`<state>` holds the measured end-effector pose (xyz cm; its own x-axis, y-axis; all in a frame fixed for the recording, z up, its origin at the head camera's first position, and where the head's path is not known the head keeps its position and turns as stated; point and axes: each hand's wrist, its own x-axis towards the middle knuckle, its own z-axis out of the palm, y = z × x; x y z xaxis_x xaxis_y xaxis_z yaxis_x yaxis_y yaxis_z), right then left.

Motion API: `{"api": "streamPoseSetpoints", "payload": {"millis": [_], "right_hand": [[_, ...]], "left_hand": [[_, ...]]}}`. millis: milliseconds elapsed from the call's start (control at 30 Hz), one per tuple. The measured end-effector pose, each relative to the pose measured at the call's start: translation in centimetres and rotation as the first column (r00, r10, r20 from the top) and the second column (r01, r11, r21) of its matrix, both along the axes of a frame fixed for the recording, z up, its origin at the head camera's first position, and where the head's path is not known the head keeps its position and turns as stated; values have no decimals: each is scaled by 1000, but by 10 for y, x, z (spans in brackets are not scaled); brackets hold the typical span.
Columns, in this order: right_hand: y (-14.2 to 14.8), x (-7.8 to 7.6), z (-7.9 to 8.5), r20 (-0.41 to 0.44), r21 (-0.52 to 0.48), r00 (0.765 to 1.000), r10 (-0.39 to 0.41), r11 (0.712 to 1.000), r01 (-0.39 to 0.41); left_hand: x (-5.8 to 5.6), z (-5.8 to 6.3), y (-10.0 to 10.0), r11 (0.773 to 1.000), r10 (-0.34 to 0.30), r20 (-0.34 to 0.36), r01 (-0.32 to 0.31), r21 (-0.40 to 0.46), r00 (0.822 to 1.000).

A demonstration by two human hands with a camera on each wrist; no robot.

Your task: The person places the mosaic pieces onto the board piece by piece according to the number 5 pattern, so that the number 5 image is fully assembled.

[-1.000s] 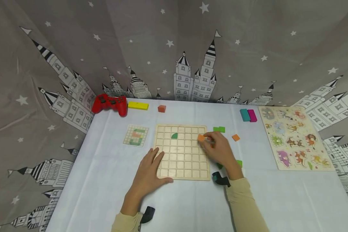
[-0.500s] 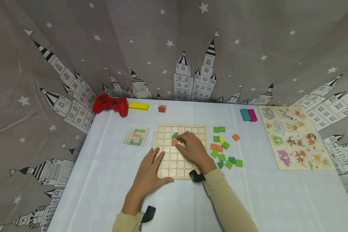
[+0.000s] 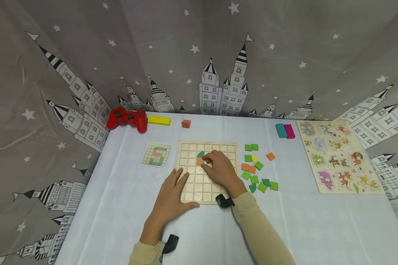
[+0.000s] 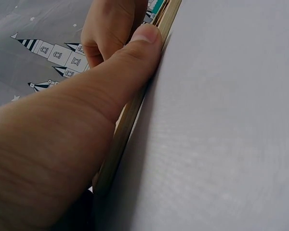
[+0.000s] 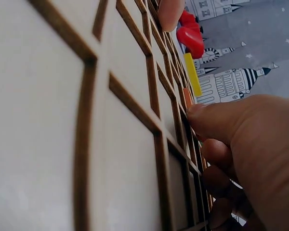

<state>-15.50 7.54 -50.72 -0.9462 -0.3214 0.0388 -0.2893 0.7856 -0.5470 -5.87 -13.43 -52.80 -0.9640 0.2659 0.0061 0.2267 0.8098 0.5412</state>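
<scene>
A wooden grid board lies on the white table. My left hand rests at its front left corner with fingers spread; in the left wrist view the thumb lies along the board's edge. Over the middle of the board, my right hand pinches an orange square tile at a grid cell. The right wrist view shows the thumb against that orange tile; its far side is hidden. Just behind it, a dark green quarter-round tile sits in a cell.
Several green tiles, orange tiles and a yellow tile lie right of the board. A pattern card is at left. Behind are a red game controller and blocks; an animal puzzle lies far right.
My right hand has moved left from the board's right edge with the orange tile, which is now at the cell in front of the dark green one. The left hand has stayed in place.
</scene>
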Motion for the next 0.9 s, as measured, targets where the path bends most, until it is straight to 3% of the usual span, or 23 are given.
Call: {"api": "streamPoseSetpoints", "payload": {"millis": [167, 500, 667, 800, 900], "right_hand": [[0, 0, -2, 3, 26, 1000, -9, 1000, 9], [13, 4, 5, 13, -40, 999, -41, 998, 42], [69, 9, 22, -3, -86, 978, -209, 974, 208], [131, 9, 22, 52, -56, 929, -367, 928, 369], [170, 10, 14, 115, 11, 889, -444, 895, 446]], "left_hand": [[1, 0, 0, 1000, -2, 5, 2, -3, 1000], [1, 0, 1, 1000, 8, 7, -8, 6, 1000], [1, 2, 2, 1000, 12, 17, -12, 20, 1000], [2, 3, 2, 1000, 19, 26, -19, 25, 999], [2, 3, 1, 1000, 18, 38, -19, 24, 999]]}}
